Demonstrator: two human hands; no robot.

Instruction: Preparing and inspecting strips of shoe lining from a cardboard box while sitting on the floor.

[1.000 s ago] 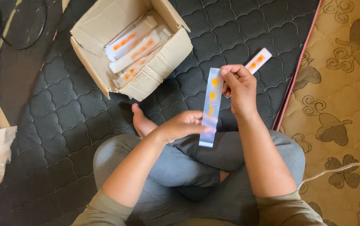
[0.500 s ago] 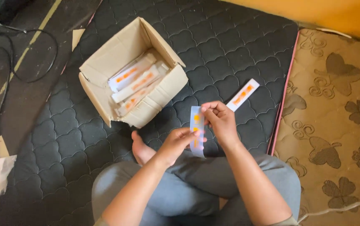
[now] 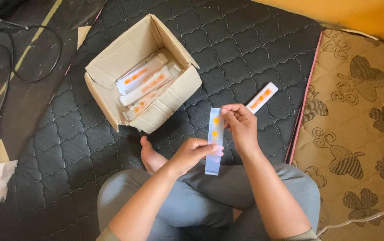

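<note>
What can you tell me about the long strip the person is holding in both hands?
The strip is a long, narrow, flat sleeve that looks like thin translucent plastic, pale blue-white, with orange squares showing near its upper end. It is held roughly upright above the person's crossed legs. The right hand pinches its top edge with the fingers, and the left hand grips its middle from the side. Its lower end hangs free, touching nothing.

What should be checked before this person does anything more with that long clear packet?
1. Both hands on the clear packet: ok, left hand at its middle, right hand at its top.
2. Orange pieces inside the packet: ok, two show.
3. Packet sealed: cannot tell.
4. Cardboard box open: ok, flaps up, similar packets inside.
5. Loose packet lying flat on the dark mat: ok.
</note>
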